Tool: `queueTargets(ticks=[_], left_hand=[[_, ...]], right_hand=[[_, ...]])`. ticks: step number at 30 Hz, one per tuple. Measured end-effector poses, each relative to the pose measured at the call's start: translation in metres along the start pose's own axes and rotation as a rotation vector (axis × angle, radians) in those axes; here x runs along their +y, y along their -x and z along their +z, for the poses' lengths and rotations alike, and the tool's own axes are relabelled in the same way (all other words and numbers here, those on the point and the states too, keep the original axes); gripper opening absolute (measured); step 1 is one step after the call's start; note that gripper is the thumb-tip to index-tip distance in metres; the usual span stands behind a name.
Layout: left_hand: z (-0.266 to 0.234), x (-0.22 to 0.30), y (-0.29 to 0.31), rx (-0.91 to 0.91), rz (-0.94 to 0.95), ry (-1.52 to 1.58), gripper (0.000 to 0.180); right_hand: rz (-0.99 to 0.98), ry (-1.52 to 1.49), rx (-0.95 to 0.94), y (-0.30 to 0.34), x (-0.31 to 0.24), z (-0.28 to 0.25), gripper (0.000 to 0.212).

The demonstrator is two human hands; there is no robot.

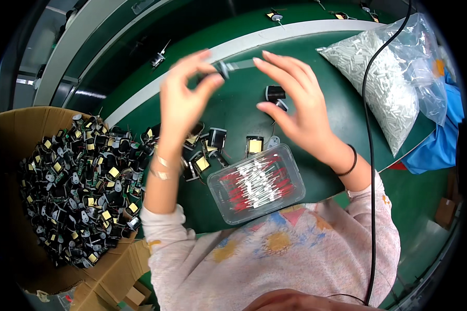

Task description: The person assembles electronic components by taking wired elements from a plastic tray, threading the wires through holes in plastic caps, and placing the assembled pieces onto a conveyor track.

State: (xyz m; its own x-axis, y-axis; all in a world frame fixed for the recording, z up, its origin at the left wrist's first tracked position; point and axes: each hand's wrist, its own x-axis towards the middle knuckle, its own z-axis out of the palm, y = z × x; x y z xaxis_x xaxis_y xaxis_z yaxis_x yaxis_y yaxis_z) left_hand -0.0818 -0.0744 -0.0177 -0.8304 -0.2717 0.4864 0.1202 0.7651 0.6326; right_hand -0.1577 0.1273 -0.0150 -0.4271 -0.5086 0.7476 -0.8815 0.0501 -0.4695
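My left hand (181, 98) is raised over the green table, thumb and fingers closed on a small black part with a grey end (222, 70), blurred by motion. A pale, thin streak runs from that part toward my right hand (303, 106); I cannot make out what it is. My right hand has its fingers stretched and its thumb apart, fingertips near the streak's end. Beneath it lies a black part (275, 93). Closer to me, a clear plastic box (225, 210) holds many thin red and white pieces. Several black parts with yellow pads (254, 145) lie beyond and left of the box.
At left, a cardboard box (10, 135) is heaped with similar black parts (83, 192). A clear bag of small white tubes (381, 78) lies at right, with a black cable (367, 129) hanging across. Beyond a pale rail (244, 44), a green belt (202, 33) carries scattered parts.
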Motion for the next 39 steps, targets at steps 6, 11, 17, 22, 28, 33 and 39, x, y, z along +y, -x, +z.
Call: queueTargets(ticks=[6,11,17,22,28,33,39], left_hand=[[0.016,-0.085,-0.051,0.124,0.023,-0.617,0.022],[0.066,-0.028,-0.042,-0.447,0.113,-0.455,0.028],[0.108,0.009,-0.016,-0.771,-0.197,-0.390,0.049],[0.096,-0.005,-0.003,-0.635,-0.267,0.062,0.050],[0.054,-0.014,0.018,-0.397,-0.316,0.473,0.043],[0.008,0.027,0.036,-0.163,-0.225,0.433,0.040],[-0.015,0.063,0.053,-0.055,-0.206,0.292,0.047]], right_hand=[[-0.144,-0.174,-0.798,0.059,-0.040,-0.015,0.028],[-0.148,-0.082,-1.042,0.087,-0.040,0.003,0.020],[-0.122,-0.071,-1.171,0.092,-0.038,0.017,0.019],[-0.003,-0.240,-1.113,0.069,-0.036,0.004,0.014],[0.233,-0.774,-1.013,0.036,-0.034,-0.007,0.015],[0.642,-1.355,-0.684,-0.004,-0.031,-0.015,0.009],[0.657,-1.406,-0.426,-0.022,-0.027,-0.015,0.025]])
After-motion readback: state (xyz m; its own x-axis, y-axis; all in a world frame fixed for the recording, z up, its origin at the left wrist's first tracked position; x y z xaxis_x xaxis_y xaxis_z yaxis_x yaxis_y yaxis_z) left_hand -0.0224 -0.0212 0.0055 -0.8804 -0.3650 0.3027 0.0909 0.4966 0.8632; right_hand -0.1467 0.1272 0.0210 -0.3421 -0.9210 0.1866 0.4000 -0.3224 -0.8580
